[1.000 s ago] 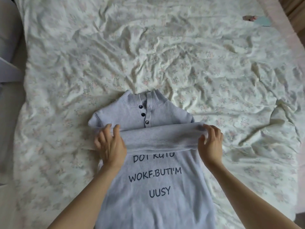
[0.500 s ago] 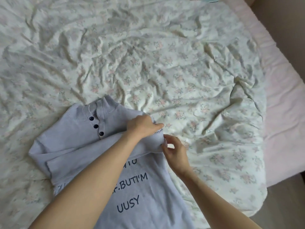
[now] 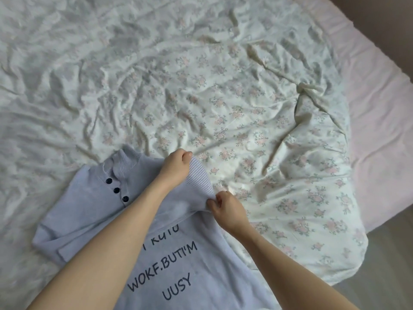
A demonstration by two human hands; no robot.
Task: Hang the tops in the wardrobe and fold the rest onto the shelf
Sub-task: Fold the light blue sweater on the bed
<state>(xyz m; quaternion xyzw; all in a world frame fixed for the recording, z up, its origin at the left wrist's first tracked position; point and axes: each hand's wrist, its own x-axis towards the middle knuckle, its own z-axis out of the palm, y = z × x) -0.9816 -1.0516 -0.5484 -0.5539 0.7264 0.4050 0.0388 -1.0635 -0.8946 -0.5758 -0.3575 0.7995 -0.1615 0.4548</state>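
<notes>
A grey top (image 3: 93,218) lies face up at the bed's (image 3: 380,113) near edge on a floral sheet (image 3: 223,97). The left hand (image 3: 176,165) grips the ribbed cuff (image 3: 200,177) of its folded sleeve; the right hand's (image 3: 228,209) fingers pinch the sleeve's lower edge beside it.

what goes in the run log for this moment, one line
stage: folding sleeve | left hand: grips ribbed cuff | right hand: pinches same sleeve end | grey sweater: flat on floral sheet
</notes>
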